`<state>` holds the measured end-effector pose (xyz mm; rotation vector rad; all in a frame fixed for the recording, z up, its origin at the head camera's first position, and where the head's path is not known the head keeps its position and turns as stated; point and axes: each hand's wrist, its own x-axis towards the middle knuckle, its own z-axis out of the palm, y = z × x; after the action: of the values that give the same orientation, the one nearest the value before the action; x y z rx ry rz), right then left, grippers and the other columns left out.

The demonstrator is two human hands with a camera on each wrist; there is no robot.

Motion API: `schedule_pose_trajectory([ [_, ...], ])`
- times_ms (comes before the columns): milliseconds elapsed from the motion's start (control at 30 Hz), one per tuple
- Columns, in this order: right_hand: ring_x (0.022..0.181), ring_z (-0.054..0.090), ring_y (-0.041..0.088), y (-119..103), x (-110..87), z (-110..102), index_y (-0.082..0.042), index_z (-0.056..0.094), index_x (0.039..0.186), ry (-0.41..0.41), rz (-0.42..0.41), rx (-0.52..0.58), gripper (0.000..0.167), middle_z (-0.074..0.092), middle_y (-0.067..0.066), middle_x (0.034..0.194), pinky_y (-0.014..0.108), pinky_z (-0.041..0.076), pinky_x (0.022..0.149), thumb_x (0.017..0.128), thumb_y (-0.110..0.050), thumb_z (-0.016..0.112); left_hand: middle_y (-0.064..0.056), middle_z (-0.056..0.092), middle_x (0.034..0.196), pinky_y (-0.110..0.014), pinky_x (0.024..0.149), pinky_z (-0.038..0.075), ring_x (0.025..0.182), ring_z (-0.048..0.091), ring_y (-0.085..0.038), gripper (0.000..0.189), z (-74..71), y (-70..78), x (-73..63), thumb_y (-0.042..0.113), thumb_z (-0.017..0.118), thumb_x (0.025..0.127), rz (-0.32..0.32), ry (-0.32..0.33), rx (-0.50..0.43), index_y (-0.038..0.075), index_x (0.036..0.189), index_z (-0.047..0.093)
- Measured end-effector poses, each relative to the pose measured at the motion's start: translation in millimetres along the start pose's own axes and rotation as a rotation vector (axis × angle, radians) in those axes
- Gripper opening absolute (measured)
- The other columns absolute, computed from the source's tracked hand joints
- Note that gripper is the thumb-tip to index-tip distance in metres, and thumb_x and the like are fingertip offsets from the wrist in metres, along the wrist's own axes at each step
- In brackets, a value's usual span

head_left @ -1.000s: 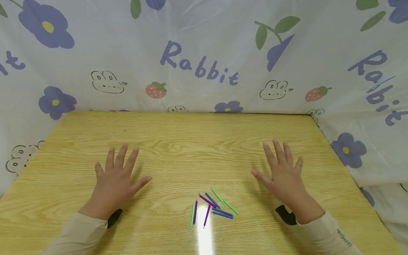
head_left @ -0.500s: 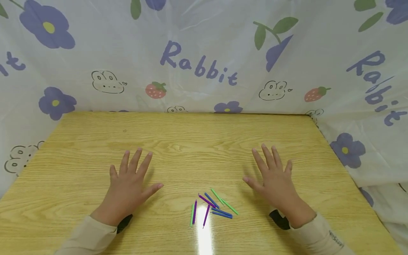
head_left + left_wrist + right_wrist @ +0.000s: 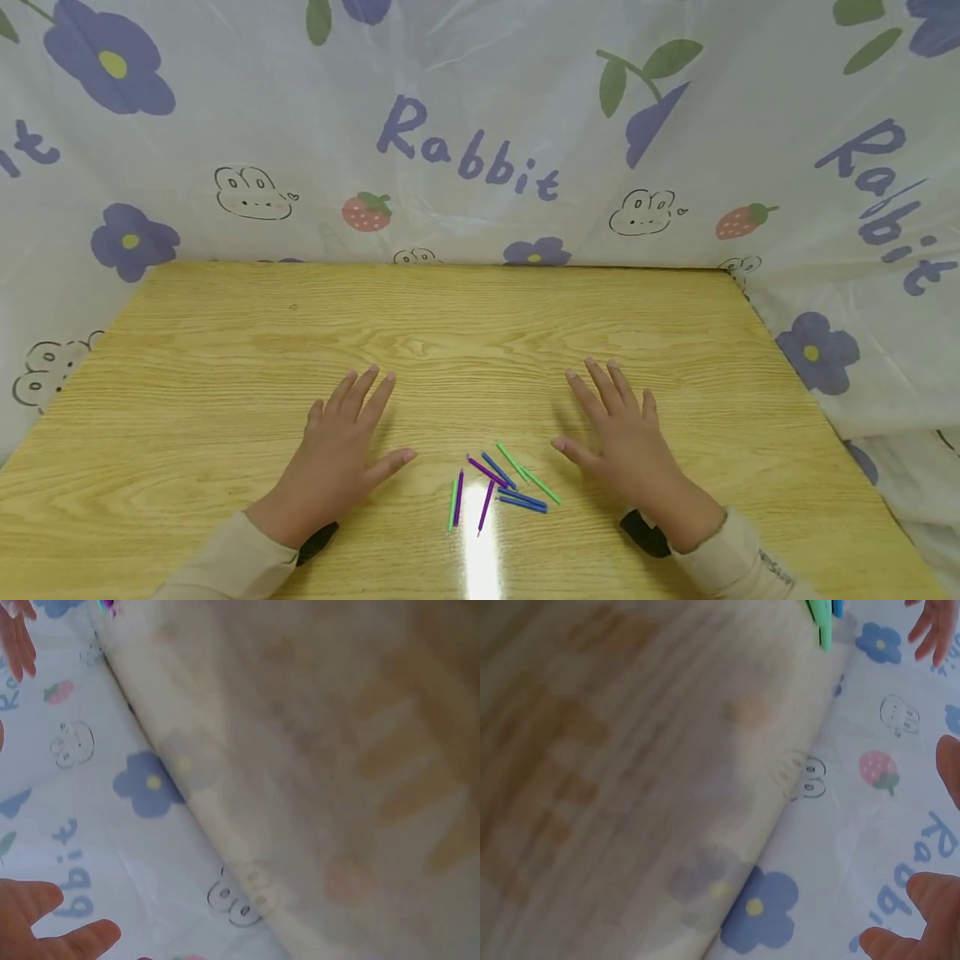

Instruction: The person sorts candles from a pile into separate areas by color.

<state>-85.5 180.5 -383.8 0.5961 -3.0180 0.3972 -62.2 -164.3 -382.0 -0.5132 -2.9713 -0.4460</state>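
Observation:
Several thin sticks, like birthday candles with fine tips, lie loosely on the wooden table in front of the person. Among them are a green stick (image 3: 542,486), a purple stick (image 3: 486,508) and a blue stick (image 3: 522,505); some overlap. To their left, the left hand (image 3: 337,462) is held palm down with its fingers spread, holding nothing. On the other side the right hand (image 3: 630,454) is likewise spread, its thumb nearest the pile. The right wrist view catches the end of a green stick (image 3: 823,626) at its top edge.
The wooden table (image 3: 420,317) reaches back to a white curtain (image 3: 480,75) printed with flowers, rabbits and strawberries. That curtain also hangs along the left and right sides. A bright glare streak lies on the tabletop below the sticks.
Both hands have moved inward and slightly toward the person, closing in on the sticks from either side. The sticks have stayed where they were.

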Motion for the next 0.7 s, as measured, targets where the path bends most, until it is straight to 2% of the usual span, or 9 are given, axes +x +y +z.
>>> schedule_pose_trajectory([
  [200,0.144,0.014,0.041,-6,0.7,4,-0.015,0.031,0.151,0.005,-0.023,0.035,0.080,0.022,0.015,0.157,0.070,0.022,0.104,0.088,-0.049,0.064,-0.021,0.032,0.149,-0.066,0.099,0.032,0.136,0.031,-0.044,0.085,5.9,5.9,2.4,0.043,0.070,0.086,0.070,0.017,-0.048,0.004,0.149,0.030],
  [300,0.143,0.018,0.042,-9,1.8,7,-0.013,0.035,0.150,0.010,-0.035,0.045,0.080,0.026,0.017,0.155,0.067,0.026,0.104,0.086,-0.048,0.067,-0.021,0.033,0.149,-0.065,0.100,0.033,0.135,0.033,-0.043,0.085,7.1,9.9,3.4,0.040,0.071,0.085,0.080,0.002,-0.090,0.005,0.150,0.029],
  [500,0.141,0.025,0.043,-15,2.5,11,-0.011,0.038,0.148,0.003,-0.053,0.065,0.080,0.031,0.019,0.153,0.063,0.030,0.105,0.084,-0.047,0.070,-0.019,0.039,0.146,-0.061,0.102,0.033,0.133,0.036,-0.041,0.084,7.2,19.8,4.0,0.034,0.075,0.083,0.039,-0.054,-0.221,0.007,0.150,0.031],
  [700,0.137,0.032,0.041,-18,2.3,11,-0.009,0.039,0.147,0.011,-0.076,0.078,0.081,0.036,0.019,0.150,0.058,0.032,0.106,0.083,-0.044,0.073,-0.017,0.041,0.144,-0.055,0.104,0.036,0.132,0.038,-0.037,0.080,6.1,28.5,5.9,0.031,0.074,0.084,-0.023,-0.144,-0.340,0.008,0.149,0.034],
])
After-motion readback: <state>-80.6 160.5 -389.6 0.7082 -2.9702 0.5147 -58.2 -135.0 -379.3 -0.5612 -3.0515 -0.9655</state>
